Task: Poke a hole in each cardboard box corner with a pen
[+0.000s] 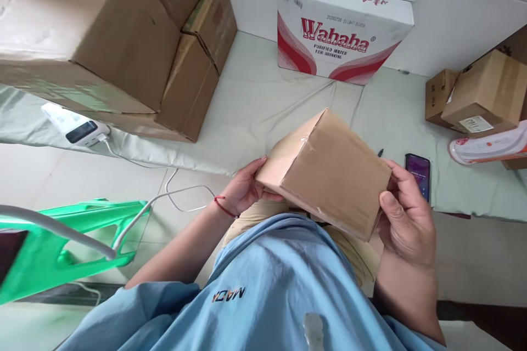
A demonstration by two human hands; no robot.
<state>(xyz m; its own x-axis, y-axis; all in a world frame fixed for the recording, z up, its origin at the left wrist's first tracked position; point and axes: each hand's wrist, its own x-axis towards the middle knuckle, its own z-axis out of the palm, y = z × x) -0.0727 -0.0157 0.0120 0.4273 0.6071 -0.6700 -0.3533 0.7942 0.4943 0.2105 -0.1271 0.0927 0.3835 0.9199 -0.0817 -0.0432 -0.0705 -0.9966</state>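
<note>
A plain brown cardboard box [335, 173] is held tilted in front of my body, above my lap and the table's near edge. My left hand [247, 184], with a red string bracelet at the wrist, grips its left corner, fingers partly hidden beneath. On the other side my right hand [405, 211] clasps the right edge, thumb on the face toward me and fingers around the back. The visible faces look closed, with a small torn or taped spot on the top edge.
Large cardboard boxes [119, 27] are stacked at the left, near a white device [76, 123] with a cable. A Wahaha water carton [341, 33] stands behind. To the right are a phone [418, 173], a pen tip [380, 152] and small boxes [481, 93]. A green plastic stool [82, 252] is on the floor.
</note>
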